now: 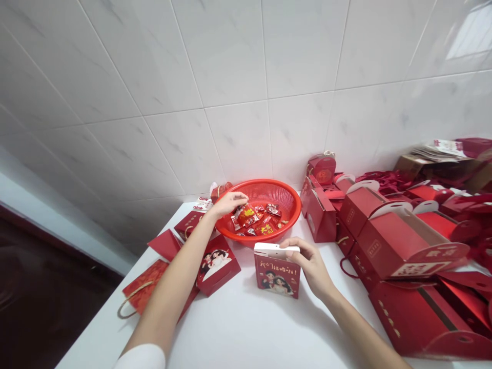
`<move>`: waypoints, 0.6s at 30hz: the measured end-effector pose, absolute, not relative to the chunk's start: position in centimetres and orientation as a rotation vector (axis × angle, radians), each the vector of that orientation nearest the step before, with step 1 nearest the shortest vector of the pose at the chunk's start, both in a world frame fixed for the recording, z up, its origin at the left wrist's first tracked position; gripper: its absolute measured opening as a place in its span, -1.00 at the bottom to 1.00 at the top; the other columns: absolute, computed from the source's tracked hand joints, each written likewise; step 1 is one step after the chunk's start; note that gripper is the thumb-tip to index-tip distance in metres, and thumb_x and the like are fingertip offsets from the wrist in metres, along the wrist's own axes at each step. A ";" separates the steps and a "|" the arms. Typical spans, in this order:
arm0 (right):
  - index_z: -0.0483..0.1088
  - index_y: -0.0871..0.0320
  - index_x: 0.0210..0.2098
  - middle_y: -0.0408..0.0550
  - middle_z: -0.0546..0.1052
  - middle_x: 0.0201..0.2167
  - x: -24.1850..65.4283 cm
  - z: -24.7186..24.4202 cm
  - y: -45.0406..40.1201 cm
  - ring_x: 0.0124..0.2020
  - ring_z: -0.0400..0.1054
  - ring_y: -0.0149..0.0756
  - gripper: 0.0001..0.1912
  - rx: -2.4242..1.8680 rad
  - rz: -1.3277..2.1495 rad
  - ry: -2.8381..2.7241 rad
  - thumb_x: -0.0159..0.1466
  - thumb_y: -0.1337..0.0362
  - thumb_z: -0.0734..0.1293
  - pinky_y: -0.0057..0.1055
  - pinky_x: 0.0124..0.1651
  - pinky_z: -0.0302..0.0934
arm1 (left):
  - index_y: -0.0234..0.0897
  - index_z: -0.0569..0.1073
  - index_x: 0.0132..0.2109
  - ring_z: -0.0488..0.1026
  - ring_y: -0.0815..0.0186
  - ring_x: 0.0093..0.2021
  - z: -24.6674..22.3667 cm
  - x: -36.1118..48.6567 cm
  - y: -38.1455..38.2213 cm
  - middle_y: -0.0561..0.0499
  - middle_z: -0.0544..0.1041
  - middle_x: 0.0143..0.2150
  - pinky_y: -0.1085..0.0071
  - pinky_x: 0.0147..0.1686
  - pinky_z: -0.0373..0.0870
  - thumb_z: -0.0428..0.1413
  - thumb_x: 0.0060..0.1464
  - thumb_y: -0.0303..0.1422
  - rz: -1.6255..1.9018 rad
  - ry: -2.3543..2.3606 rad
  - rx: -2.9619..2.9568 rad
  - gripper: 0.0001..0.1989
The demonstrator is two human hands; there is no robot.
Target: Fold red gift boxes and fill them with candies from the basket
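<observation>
My left hand (229,203) reaches over the left side of a red plastic basket (291,220), its fingers closed at the top of a red and yellow candy packet (246,213). Several more small red wrapped candies (265,226) lie in the basket beneath it. In front of the basket, my right hand (307,261) is closed on the upper right edge of a small red candy box (277,277). This box stands upright on the white table, with a cartoon couple on its front and white showing at its top.
Left of my forearm lie a red box with a couple print (218,265) and a red bag with a rope handle (144,282). Many red gift boxes (403,241) are piled along the right. A tiled wall (238,133) rises behind the white table (246,333).
</observation>
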State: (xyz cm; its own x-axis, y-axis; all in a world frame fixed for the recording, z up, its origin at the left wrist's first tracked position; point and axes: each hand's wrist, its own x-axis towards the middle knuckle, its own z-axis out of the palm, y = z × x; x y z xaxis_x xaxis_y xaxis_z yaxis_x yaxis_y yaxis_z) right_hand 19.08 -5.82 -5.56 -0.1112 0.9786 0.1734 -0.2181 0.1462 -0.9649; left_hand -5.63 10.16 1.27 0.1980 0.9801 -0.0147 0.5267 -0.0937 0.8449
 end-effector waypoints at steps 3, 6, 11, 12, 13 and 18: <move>0.51 0.11 -0.34 -0.12 0.52 -0.44 19.1 -5.6 -5.8 -0.41 0.36 -0.29 -0.82 -0.875 1.279 -1.213 0.13 0.14 0.38 -0.46 -0.39 0.22 | -0.25 0.58 -0.32 0.48 0.31 -0.38 1.2 -5.1 9.9 0.03 0.59 -0.38 0.47 -0.37 0.38 0.19 -0.04 -0.26 0.589 1.406 1.813 -0.83; 0.51 0.11 -0.35 -0.11 0.52 -0.43 19.0 -5.6 -5.8 -0.42 0.36 -0.29 -0.80 -0.880 1.288 -1.206 0.13 0.12 0.39 -0.46 -0.39 0.22 | -0.21 0.61 -0.39 0.53 0.26 -0.25 1.1 -4.0 9.8 0.04 0.64 -0.30 0.47 -0.24 0.41 0.24 -0.15 -0.29 0.377 1.393 1.901 -0.87; 0.51 0.12 -0.35 -0.11 0.53 -0.43 19.1 -5.6 -5.8 -0.41 0.38 -0.28 -0.80 -0.878 1.287 -1.204 0.12 0.13 0.40 -0.46 -0.39 0.23 | -0.14 0.57 -0.53 0.53 0.17 -0.32 -0.1 -1.8 9.8 0.08 0.60 -0.47 0.42 -0.29 0.38 0.39 -0.54 -0.40 0.011 1.467 2.016 -0.75; 0.51 0.11 -0.34 -0.11 0.53 -0.43 19.1 -5.6 -5.8 -0.41 0.38 -0.28 -0.81 -0.876 1.293 -1.203 0.13 0.13 0.40 -0.46 -0.38 0.23 | -0.15 0.54 -0.58 0.51 0.17 -0.37 -0.5 -1.3 9.7 0.08 0.57 -0.52 0.41 -0.33 0.37 0.38 -0.57 -0.41 -0.039 1.486 2.029 -0.76; 0.51 0.11 -0.34 -0.11 0.53 -0.43 19.1 -5.6 -5.8 -0.41 0.37 -0.28 -0.81 -0.876 1.298 -1.203 0.12 0.13 0.40 -0.46 -0.37 0.23 | -0.16 0.50 -0.62 0.50 0.18 -0.42 -0.8 -0.9 9.6 0.08 0.55 -0.55 0.41 -0.37 0.36 0.38 -0.57 -0.42 -0.077 1.502 2.042 -0.77; 0.51 0.11 -0.34 -0.12 0.52 -0.42 19.2 -5.6 -5.8 -0.39 0.36 -0.28 -0.82 -0.881 1.297 -1.206 0.12 0.15 0.39 -0.46 -0.36 0.23 | -0.17 0.40 -0.68 0.43 0.22 -0.49 -1.6 0.1 9.4 0.10 0.46 -0.64 0.42 -0.44 0.31 0.34 -0.51 -0.43 -0.110 1.537 2.110 -0.76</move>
